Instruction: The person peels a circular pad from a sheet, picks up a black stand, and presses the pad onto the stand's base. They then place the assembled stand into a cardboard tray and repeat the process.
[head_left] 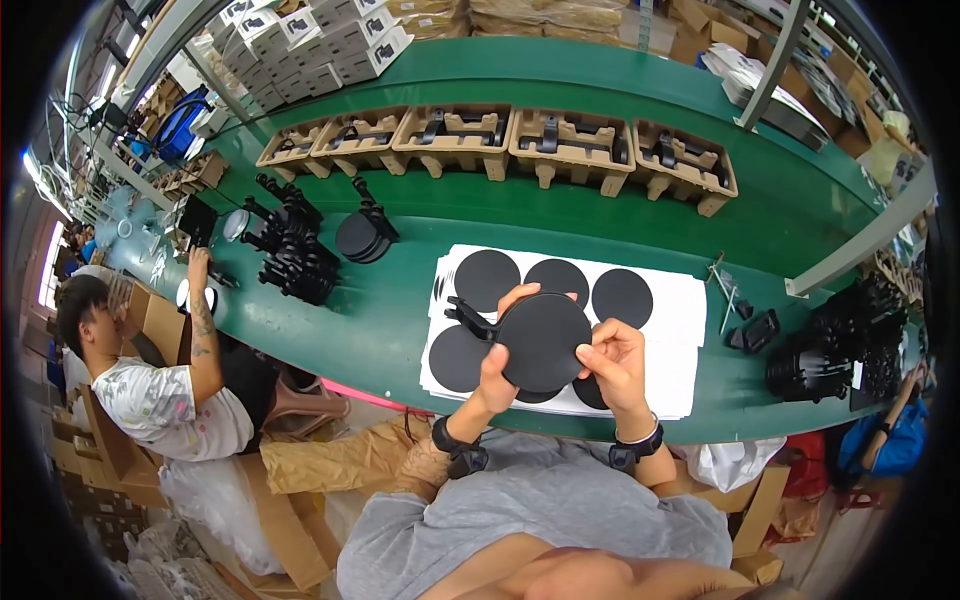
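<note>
Head view, looking down: long green conveyor table (600, 75) curves across the frame, the largest item present. Along its far side stands a row of five brown moulded-pulp trays (455, 135), each with black parts seated in it. Nearer the person lies a white backing sheet (685, 300) carrying round black adhesive pads (622, 297), three in the upper row clearly visible, others partly covered by the hands. Left of the sheet, a heap of black bracket parts (295, 255) and a short stack of black discs (362, 237). At the right end, another pile of black hardware (835, 360). A co-worker in a white printed shirt (165, 405) sits at the left, one arm stretched onto the table. Held above the sheet, just in front of the person's chest: a black round base plate with a short arm sticking out to its upper left (540, 340). Left hand (497, 372) grips its lower left edge, fingers wrapped over the rim, thumb on the face. Right hand (615, 365) pinches the right edge, fingers curled together against it.
</note>
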